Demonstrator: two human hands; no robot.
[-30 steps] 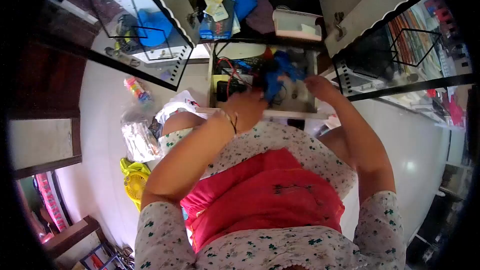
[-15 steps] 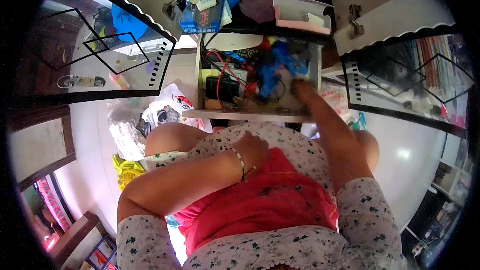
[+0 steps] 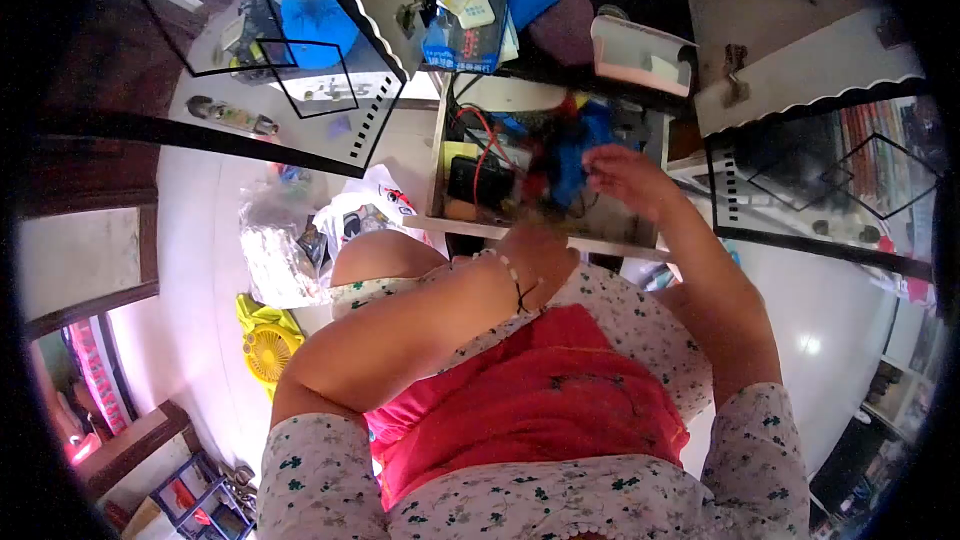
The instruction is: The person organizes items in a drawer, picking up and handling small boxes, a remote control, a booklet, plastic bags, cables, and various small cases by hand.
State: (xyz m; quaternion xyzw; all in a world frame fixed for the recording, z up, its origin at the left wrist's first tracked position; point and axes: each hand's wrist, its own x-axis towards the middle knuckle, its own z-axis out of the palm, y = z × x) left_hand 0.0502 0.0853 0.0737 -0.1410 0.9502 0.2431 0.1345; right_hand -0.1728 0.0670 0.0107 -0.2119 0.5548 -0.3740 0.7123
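Observation:
An open drawer (image 3: 440,155) full of small things stands in front of my knees. My right hand (image 3: 632,182) is over its right part, fingers stretched and apart, fingertips beside a blurred blue bundle (image 3: 570,175). I cannot tell whether they touch it. At the drawer's front edge is my left hand (image 3: 542,258), wearing a beaded bracelet; its fingers are hidden and blurred. Just beyond it lies a dark tangle with red parts, too smeared to name. Further left in the drawer are a red cable (image 3: 486,140) and a black box-shaped thing (image 3: 482,183).
Glass cabinet doors stand open at left (image 3: 385,90) and right (image 3: 730,180). Above the drawer, a shelf holds white remote controls (image 3: 470,0) and an open pink-and-white box (image 3: 640,58). Plastic bags (image 3: 275,250) and a yellow fan (image 3: 270,348) are on the floor at left.
My left hand has moved from my lap up to the drawer's front edge. My right hand has lifted from the drawer's right side toward the blue bundle. The view has shifted.

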